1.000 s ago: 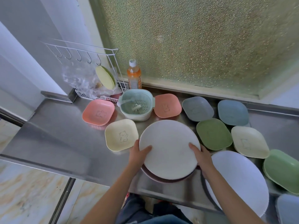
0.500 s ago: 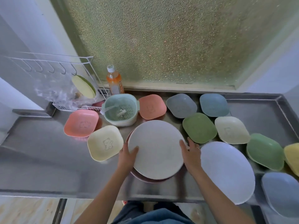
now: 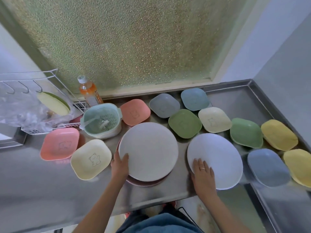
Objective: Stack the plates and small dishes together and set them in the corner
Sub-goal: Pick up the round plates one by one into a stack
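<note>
Head view: hands out over a stainless steel counter (image 3: 42,190), small dishes spread all round one landmark, the round off-white plate (image 3: 149,151).
Off-white plate: on top of a darker pinkish plate (image 3: 148,182), whose rim peeks out at the near edge.
Left hand (image 3: 119,165): gripping the off-white plate at its near-left rim, thumb over the top, fingers curled beneath.
Right hand (image 3: 202,174): flat, fingers straight, resting on the near-left edge of the round white plate (image 3: 218,158), just right of the off-white plate; ring on one finger.
Left of the off-white plate: cream square dish with a bear outline (image 3: 91,159), touching distance from the left hand; pink square dish (image 3: 59,143) beyond it.
Behind the off-white plate: pale green strainer basket in a white tub (image 3: 101,122), second pink square dish (image 3: 135,111), grey square dish (image 3: 164,105).
Right and behind: green square dish (image 3: 184,123), blue square dish (image 3: 195,99), cream square dish (image 3: 214,119).
Far right of the landmark: second green dish (image 3: 246,132), yellow dish (image 3: 278,134), grey-blue dish (image 3: 268,167), another yellow dish (image 3: 298,167), all apart from the white plate.
Back left: orange drink bottle with a white cap (image 3: 89,92), white wire rack with hooks (image 3: 33,84), a pale plate (image 3: 53,103) and clear plastic bag (image 3: 25,113) in it.
Corner: bare steel at the counter's back right, beyond the blue dish.
</note>
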A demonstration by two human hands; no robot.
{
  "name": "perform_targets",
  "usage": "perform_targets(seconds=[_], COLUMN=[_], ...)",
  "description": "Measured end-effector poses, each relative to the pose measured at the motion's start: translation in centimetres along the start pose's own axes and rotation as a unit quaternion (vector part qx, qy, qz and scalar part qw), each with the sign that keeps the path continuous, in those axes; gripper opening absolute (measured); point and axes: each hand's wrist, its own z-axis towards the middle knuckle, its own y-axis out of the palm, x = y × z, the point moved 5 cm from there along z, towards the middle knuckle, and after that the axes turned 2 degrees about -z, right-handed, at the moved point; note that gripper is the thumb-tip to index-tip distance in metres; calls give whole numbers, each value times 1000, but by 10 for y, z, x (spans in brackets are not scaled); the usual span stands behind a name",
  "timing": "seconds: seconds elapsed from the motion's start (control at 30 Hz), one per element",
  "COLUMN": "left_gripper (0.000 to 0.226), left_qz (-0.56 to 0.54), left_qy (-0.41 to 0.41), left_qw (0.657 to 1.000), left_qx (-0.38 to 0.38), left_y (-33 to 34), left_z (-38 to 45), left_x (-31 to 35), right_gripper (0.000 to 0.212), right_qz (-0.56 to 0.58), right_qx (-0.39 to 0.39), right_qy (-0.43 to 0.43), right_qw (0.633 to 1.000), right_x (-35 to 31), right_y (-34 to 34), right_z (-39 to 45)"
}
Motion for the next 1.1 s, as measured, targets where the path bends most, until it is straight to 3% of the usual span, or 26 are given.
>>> perform_targets(seconds=[0.13,0.27,0.37,0.5,0.67,0.77,0.83,1.0,1.1], left_gripper=[52,57,57,54,47,46,45,43,35], left_qz=[38,54,53,49,27,8,-4,-17,-88], left_qy=[65,112,136,142,145,133,126,105,80], left_qw=[997,992,989,987,987,990,991,994,992], left_qx=[17,23,37,62,67,56,50,37,50], left_y=[-4,-5,-6,-10,-15,-17,-19,-19,-20], left_z=[-6,-15,-18,-15,-15,-16,-20,-20,-16], left_x=[4,13,17,19,23,26,30,25,20], right_gripper=[55,28,38,46,31,50,48,45,50], right_qz=[21,115,182,199,150,64,9,19,66], right_qx=[128,263,315,372,356,271,213,106,38], right_qy=[-16,-13,-29,-133,-310,-390,-426,-416,-424], right_qw=[991,958,931,897,868,878,879,903,903], right_x=[3,1,-11,-48,-113,-140,-150,-154,-152], right_y=[-27,-66,-90,-111,-97,-74,-57,-37,-43], right_z=[-14,-25,-34,-43,-42,-40,-41,-36,-31])
